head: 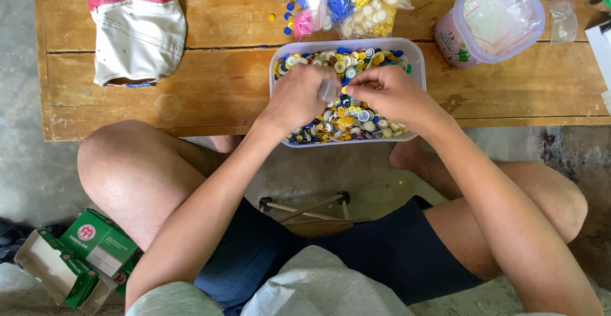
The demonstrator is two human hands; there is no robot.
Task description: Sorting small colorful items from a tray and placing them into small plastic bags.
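Buttons [347,113], mixed in yellow, blue, white and brown, fill a shallow clear plastic tub [415,55] that sits at the near edge of a low wooden table [223,74], just ahead of the person's knees. Both hands meet over the middle of the tub. The left hand [296,96] is curled nearly closed and seems to pinch a small clear plastic bag [329,91] between thumb and fingers; the right hand [389,93] is also mostly closed, fingertips drawn together at the bag's mouth, though whether a button sits between them I cannot tell. Judging by their look, the buttons are light, hard and smooth, likely to slip or scatter, best taken one at a time by the rim with thumb and forefinger; the bag looks thin and limp, so it wants holding at its open edge. Beyond the tub lie sorted bags of buttons [344,1]. To the far right stands a lidded tub of empty bags [493,17], to the far left a red and white cap [135,26].
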